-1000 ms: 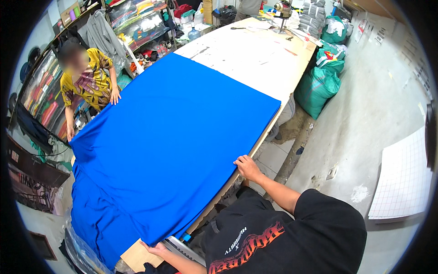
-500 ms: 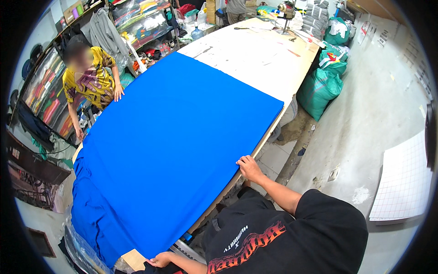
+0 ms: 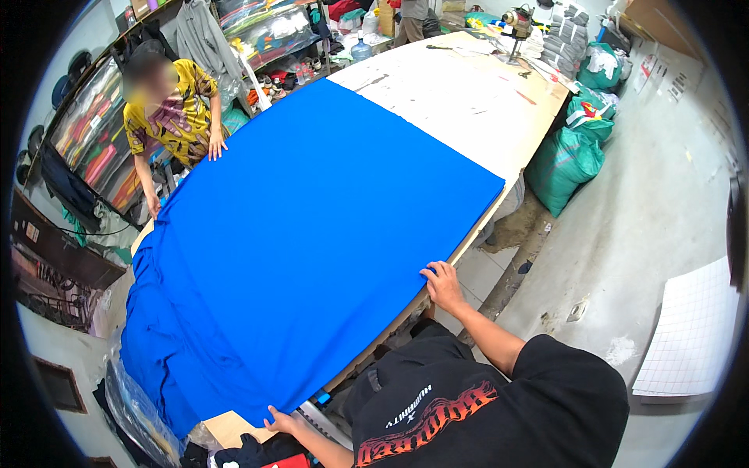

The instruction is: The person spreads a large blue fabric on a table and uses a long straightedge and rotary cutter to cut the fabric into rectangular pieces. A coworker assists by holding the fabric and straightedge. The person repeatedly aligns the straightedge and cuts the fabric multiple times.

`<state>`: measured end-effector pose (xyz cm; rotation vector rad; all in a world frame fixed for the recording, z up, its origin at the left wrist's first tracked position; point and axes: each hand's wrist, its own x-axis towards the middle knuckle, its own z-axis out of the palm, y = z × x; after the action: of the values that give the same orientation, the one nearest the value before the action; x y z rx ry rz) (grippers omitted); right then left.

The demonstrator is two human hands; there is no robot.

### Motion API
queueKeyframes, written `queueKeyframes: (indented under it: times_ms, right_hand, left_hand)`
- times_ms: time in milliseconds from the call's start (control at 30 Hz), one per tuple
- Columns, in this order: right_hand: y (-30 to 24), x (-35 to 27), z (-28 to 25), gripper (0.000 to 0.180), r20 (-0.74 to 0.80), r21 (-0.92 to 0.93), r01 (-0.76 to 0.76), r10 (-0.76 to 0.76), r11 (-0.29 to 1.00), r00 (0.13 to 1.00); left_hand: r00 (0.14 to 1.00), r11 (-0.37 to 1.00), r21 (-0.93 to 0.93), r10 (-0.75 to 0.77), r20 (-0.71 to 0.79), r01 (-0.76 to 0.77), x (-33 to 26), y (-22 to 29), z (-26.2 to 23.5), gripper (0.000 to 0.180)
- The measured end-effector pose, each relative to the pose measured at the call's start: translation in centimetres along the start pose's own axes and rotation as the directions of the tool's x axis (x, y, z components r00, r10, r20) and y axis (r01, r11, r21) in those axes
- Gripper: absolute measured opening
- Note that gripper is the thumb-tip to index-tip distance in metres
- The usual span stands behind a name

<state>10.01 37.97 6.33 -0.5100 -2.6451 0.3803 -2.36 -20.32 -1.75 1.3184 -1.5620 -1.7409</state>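
A broad sheet of blue fabric (image 3: 328,210) lies over the long table, smooth in the middle and bunched into folds at its left end. My right hand (image 3: 445,287) has its fingers curled over the fabric's near edge. Lower down, my left hand (image 3: 282,421) pinches the same edge close to the table's near-left corner, where shallow creases run into the cloth. Across the table stands a co-worker in a yellow patterned shirt (image 3: 173,117). One of that person's hands (image 3: 217,146) rests at the fabric's far edge, the other (image 3: 154,207) near its left end.
Past the fabric, the pale tabletop (image 3: 437,90) holds scissors (image 3: 524,75) and a cutting machine (image 3: 516,27). Green sacks (image 3: 566,168) stand along the right wall. Dark cloth (image 3: 257,451) lies below my left hand, with a clear plastic bag (image 3: 136,398) beside the hanging fabric.
My left hand has moved up onto the fabric's near edge, and creases now show beside it. My right hand stays on the edge. The whole view has shifted slightly.
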Motion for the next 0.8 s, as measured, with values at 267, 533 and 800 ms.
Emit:
queueKeyframes:
  times_ms: [267,533,800]
  right_hand:
    - [2.1,1.6,0.7,0.041,-0.067,0.012,-0.096,0.097,0.995,0.993]
    - [4.3,1.9,0.6,0.025,-0.05,0.183,-0.121,0.132,0.976,0.99]
    - [4.8,2.9,-0.3,0.045,0.078,0.152,0.007,-0.019,0.988,0.997]
  left_hand:
    - [0.913,0.973,0.088,0.164,0.372,-0.211,1.1,-0.2,-2.4,0.028]
    - [0.817,0.704,0.416,0.511,0.266,-0.575,-3.8,3.9,-1.6,0.032]
    - [0.837,0.723,0.423,0.487,0.248,-0.546,-2.4,1.7,-1.7,0.033]
